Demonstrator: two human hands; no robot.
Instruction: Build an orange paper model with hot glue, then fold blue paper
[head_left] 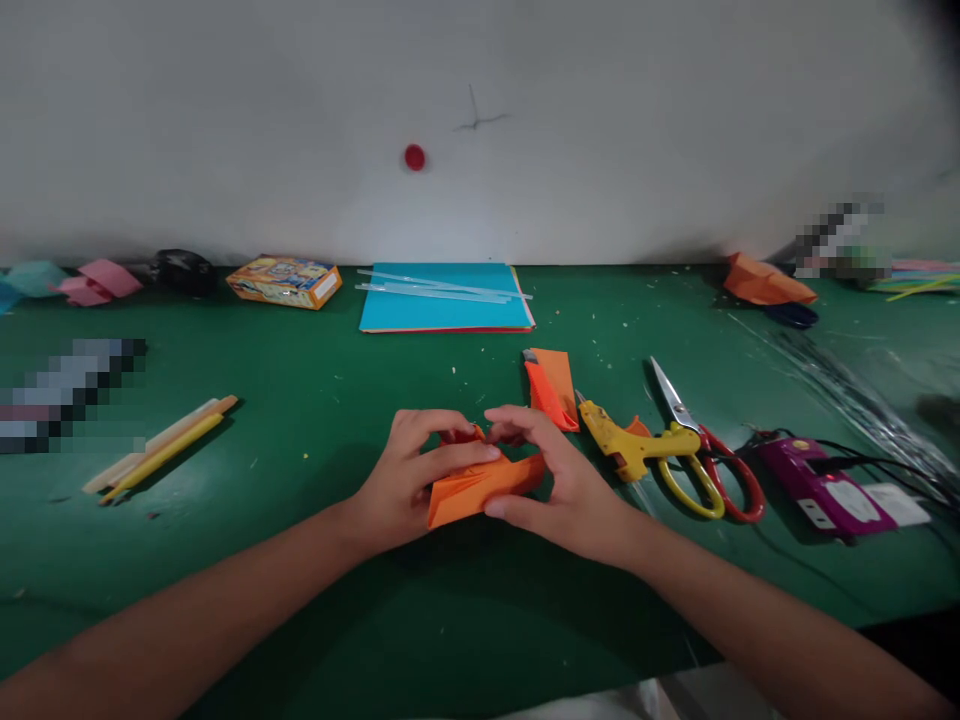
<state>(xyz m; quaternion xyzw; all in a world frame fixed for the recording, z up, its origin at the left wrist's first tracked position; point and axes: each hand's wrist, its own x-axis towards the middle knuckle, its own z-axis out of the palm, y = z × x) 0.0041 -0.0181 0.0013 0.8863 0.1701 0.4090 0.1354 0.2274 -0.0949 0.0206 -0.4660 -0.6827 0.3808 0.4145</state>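
Note:
A folded piece of orange paper (480,490) is held between both hands above the green table. My left hand (420,465) grips its left side, with the fingers bent over the top. On the right side, my right hand (555,480) pinches the paper, its thumb along the near edge and its fingers curled behind. Part of the paper's far side is hidden by the fingers. Just beyond my right hand lie an orange cutter knife (551,397) and a flat orange paper piece (555,368). A yellow glue gun (634,445) rests to the right, its nozzle pointing towards the cutter.
Scissors (694,440) with red and yellow handles lie against the glue gun. Further right is a purple power adapter (832,490) with cables. Blue paper sheets (442,315) and a small box (285,281) sit by the wall. Yellowish sticks (169,445) lie at left.

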